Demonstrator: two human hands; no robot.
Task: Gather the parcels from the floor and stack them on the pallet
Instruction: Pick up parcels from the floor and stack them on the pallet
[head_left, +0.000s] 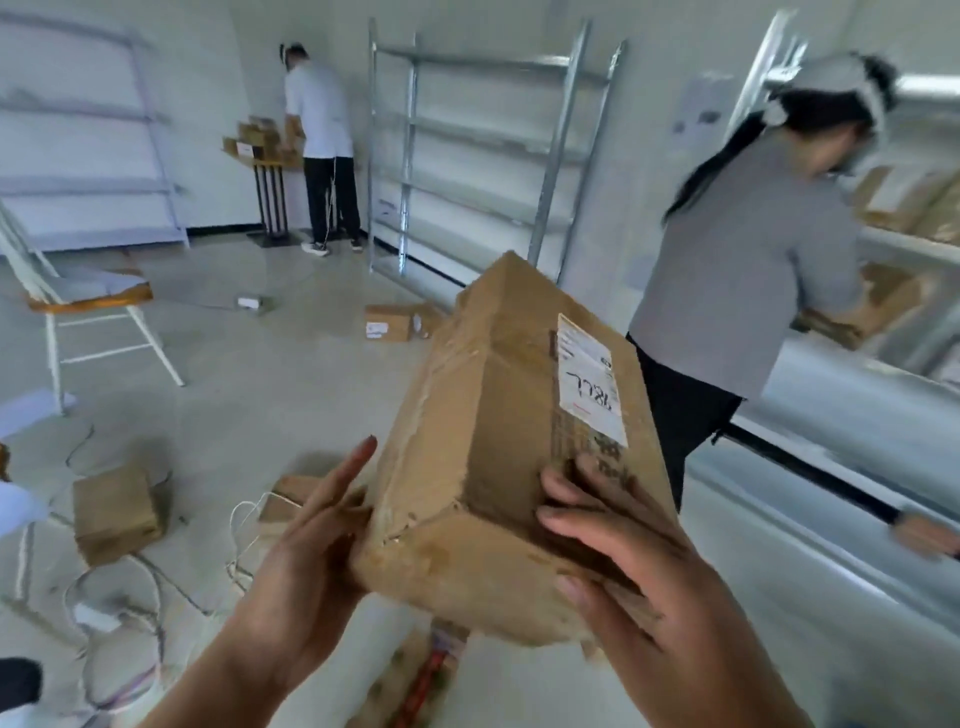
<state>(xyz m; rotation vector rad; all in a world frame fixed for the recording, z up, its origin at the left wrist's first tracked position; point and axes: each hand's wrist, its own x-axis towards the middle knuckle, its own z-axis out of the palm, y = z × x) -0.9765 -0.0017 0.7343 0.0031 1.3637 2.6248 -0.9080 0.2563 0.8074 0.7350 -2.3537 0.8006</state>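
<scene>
A long brown cardboard parcel (498, 415) with a white shipping label is held up in front of me, tilted away. My right hand (634, 566) grips its near end, fingers curled over the top face. My left hand (311, 540) presses flat against its left side with straight fingers. More brown parcels lie on the floor: one at the lower left (117, 512), one partly hidden behind my left hand (291, 496), one farther off by the shelf (389, 322). No pallet is in view.
A person in grey (748, 270) stands close on the right, handling boxes at a metal shelf. Another person in white (319, 140) works at a stand in the far corner. An empty metal rack (467, 156), a white chair (78, 301) and loose cables (135, 597) crowd the floor.
</scene>
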